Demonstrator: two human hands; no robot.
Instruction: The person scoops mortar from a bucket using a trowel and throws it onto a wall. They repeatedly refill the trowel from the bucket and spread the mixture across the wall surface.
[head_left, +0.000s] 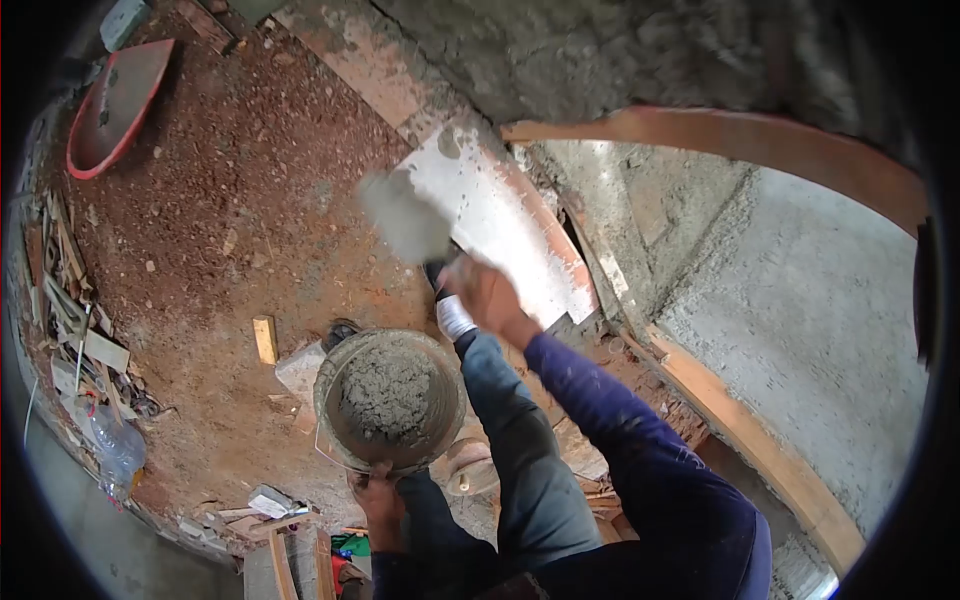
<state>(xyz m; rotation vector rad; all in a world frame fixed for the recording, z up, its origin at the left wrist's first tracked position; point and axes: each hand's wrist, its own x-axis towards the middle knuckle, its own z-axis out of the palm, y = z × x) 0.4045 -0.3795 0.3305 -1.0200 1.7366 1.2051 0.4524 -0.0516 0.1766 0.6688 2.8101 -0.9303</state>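
Seen from above, the person's left hand [378, 492] grips the near rim of a round pan of grey mortar [390, 400], held low over red dirt ground [230, 200]. The right hand [487, 295] is closed around the handle of a blurred trowel [405, 215], raised just beside a rough plastered wall [800, 290].

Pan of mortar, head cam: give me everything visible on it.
The pan is a round, shallow basin, metal by the look of it, with its rim and wall crusted in grey mortar. A lumpy heap of wet grey mortar fills its middle. It sits roughly level above the red dirt floor. The left hand grips its near rim from below. The right hand, with a blurred trowel, is clear of it.
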